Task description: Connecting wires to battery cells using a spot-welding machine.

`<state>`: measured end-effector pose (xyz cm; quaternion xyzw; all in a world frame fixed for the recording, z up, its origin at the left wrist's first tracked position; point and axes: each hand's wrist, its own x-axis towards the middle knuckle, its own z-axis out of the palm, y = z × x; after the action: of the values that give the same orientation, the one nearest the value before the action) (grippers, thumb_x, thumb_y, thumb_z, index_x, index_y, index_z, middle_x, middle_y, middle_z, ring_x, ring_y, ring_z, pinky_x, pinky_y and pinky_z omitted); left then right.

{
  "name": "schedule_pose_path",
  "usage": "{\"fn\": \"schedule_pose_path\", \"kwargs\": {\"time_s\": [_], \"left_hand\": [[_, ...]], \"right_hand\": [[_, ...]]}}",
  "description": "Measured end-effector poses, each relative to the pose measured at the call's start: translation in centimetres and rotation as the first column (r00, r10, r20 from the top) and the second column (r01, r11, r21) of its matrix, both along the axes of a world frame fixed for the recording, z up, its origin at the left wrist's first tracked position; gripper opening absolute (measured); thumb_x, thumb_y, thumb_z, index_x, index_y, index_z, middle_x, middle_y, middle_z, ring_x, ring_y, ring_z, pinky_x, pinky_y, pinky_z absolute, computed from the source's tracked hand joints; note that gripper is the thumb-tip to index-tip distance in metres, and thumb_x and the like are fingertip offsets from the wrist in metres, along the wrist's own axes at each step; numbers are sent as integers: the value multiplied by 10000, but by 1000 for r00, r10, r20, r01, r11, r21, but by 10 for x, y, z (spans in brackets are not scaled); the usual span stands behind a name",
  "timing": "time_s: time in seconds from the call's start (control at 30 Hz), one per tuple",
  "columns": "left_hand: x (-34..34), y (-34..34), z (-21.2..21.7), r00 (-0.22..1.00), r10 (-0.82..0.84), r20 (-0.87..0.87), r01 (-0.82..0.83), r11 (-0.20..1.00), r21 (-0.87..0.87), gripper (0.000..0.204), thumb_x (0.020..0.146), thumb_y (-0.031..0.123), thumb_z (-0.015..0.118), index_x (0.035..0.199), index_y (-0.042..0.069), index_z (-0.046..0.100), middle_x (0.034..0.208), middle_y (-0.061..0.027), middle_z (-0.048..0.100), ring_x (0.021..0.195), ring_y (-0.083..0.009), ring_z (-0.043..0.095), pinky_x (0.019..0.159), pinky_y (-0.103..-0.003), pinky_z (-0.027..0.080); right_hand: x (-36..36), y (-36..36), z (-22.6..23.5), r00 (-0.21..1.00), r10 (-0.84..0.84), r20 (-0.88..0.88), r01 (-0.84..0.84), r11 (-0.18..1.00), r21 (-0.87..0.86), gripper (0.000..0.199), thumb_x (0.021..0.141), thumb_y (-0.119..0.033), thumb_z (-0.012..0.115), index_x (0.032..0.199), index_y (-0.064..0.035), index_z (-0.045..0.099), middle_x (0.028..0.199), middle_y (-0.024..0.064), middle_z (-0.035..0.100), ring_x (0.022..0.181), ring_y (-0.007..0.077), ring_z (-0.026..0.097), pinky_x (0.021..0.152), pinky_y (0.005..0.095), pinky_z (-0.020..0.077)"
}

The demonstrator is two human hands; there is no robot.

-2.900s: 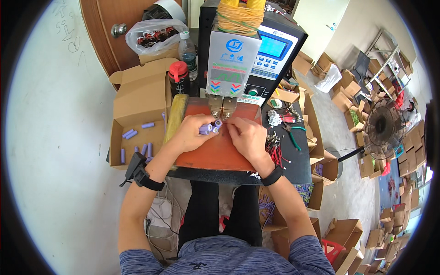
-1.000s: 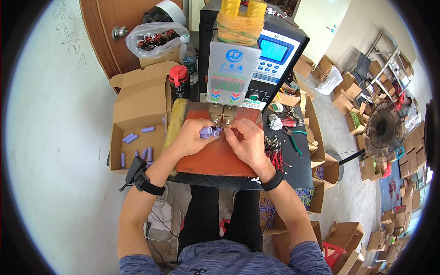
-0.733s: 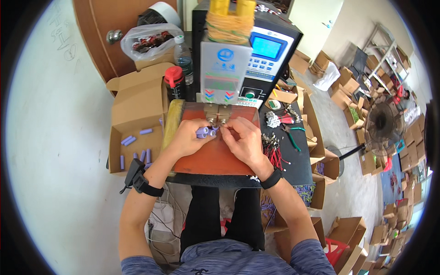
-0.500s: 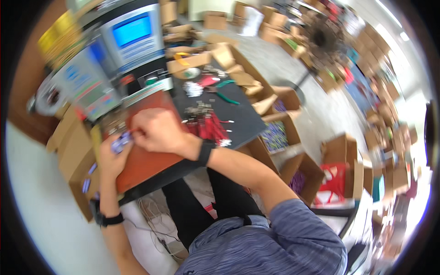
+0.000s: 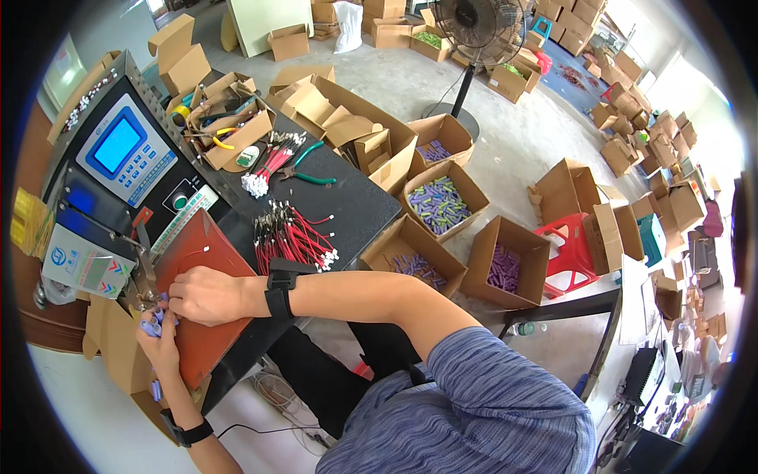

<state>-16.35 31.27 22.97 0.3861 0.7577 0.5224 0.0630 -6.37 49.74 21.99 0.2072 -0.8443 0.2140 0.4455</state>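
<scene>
My left hand (image 5: 162,347) is closed around several small purple cylindrical battery cells (image 5: 150,325) beside the front of a bench machine. My right hand (image 5: 207,296) is bent in a pinch next to them, close to the machine's metal welding tips (image 5: 144,294); what its fingertips hold is hidden. Both hands are over the left edge of a red-brown mat (image 5: 213,336). One short red wire (image 5: 215,250) lies on the mat beyond my right hand. The machine (image 5: 130,150) has a lit blue screen and a keypad.
Bundles of red wires (image 5: 296,245) with white connectors lie on the black table (image 5: 359,201), near green-handled pliers (image 5: 312,175). A tool box (image 5: 237,138) stands behind. Cartons of cells (image 5: 444,205) sit to the right, by a red stool (image 5: 570,253) and a fan (image 5: 479,28).
The whole view has shifted and become sharp, so the table and machine sit differently in the picture. Both hands remain close together at the machine, the left still holding the cells.
</scene>
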Motion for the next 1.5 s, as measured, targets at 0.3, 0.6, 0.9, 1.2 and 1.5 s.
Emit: {"fn": "schedule_pose_path", "kwargs": {"time_s": [0.3, 0.6, 0.9, 1.2, 1.5], "left_hand": [[12, 10, 7, 996, -43, -77, 40, 998, -48, 333, 871, 129, 672, 1136, -64, 611, 945, -85, 638, 852, -125, 571, 775, -256, 461], [19, 6, 11, 985, 47, -165, -65, 993, -104, 292, 810, 103, 720, 1062, -35, 667, 948, -84, 668, 824, -124, 599, 761, -265, 491], [25, 19, 18, 966, -7, -259, 0, 1000, -25, 198, 777, 137, 747, 925, 18, 692, 782, -82, 625, 662, -167, 577, 613, -298, 456], [31, 18, 27, 986, -3, -166, 3, 1000, 1, 214, 781, 104, 735, 958, 1, 673, 832, -132, 647, 709, -236, 603, 671, -328, 476], [29, 20, 24, 985, 2, -174, 7, 999, 52, 191, 802, 124, 739, 916, -16, 677, 778, -90, 614, 677, -157, 535, 622, -294, 426]], "right_hand": [[5, 8, 1, 997, 8, 74, -1, 996, -92, 137, 688, -77, 660, 795, 0, 624, 762, 128, 591, 736, 306, 608, 657, 387, 511], [6, 10, 16, 1000, -17, -7, 15, 986, -168, 108, 673, -126, 659, 711, -76, 572, 719, 88, 523, 740, 298, 552, 657, 418, 432], [13, 15, 34, 998, 35, 60, -18, 963, -269, 79, 737, -69, 657, 762, -100, 589, 754, 28, 603, 786, 235, 553, 716, 370, 372], [10, 10, 36, 996, 12, 93, 7, 980, -199, 93, 740, -50, 682, 787, -80, 608, 772, 31, 608, 817, 227, 556, 743, 361, 367], [7, 9, 36, 997, -12, 72, 23, 987, -159, 102, 738, -57, 693, 793, -85, 611, 781, 16, 618, 817, 218, 557, 740, 359, 359]]}}
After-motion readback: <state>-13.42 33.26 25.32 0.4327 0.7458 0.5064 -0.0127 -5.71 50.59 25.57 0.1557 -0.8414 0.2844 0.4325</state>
